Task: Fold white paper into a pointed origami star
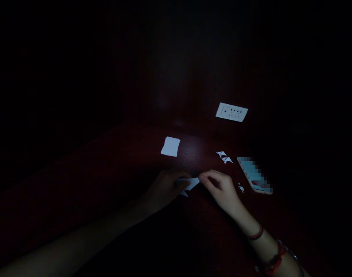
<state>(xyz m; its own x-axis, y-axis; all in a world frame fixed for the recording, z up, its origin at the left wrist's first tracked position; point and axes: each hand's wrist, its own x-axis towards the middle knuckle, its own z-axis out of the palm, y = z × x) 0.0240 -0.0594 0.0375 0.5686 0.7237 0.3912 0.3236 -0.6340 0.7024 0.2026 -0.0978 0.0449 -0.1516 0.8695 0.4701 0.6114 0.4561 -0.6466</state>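
The left hand [164,189] and right hand [222,188] pinch a folded paper [194,182] between them, above the table [129,154]. Toward the table's back edge lies a paper stack [170,147], with a phone [253,173] farther right.

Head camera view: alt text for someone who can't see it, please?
A person's left hand and right hand hold pointed white paper over a dark, dimly lit table. Beyond lies a paper stack; to the right are white scraps, a phone and, higher up, a wall socket.
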